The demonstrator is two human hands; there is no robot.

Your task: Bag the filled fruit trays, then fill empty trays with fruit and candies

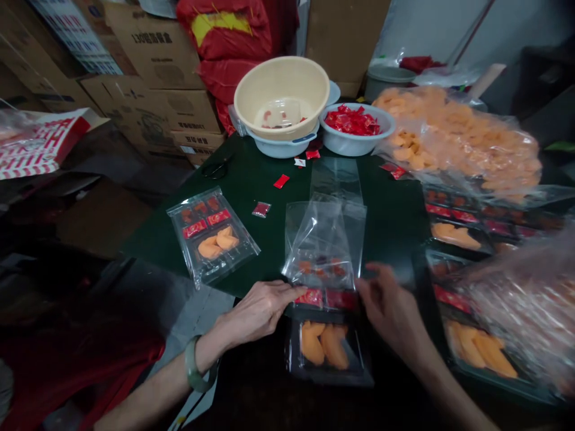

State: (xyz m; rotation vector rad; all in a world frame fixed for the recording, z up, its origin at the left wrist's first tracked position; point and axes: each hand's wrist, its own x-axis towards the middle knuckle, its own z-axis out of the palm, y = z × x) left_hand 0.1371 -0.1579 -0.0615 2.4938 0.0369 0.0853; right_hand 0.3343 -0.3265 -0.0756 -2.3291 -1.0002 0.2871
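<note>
Black tray (330, 359) partly inside clear bag (326, 239).
Left hand (260, 311), right hand (390, 311) pinch its mouth; one bagged pack (211, 236) left of tray, unbagged trays (453, 234) right.

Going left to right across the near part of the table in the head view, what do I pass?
Sealed snack pack, left hand, black tray with orange pieces, right hand, filled trays.
</note>
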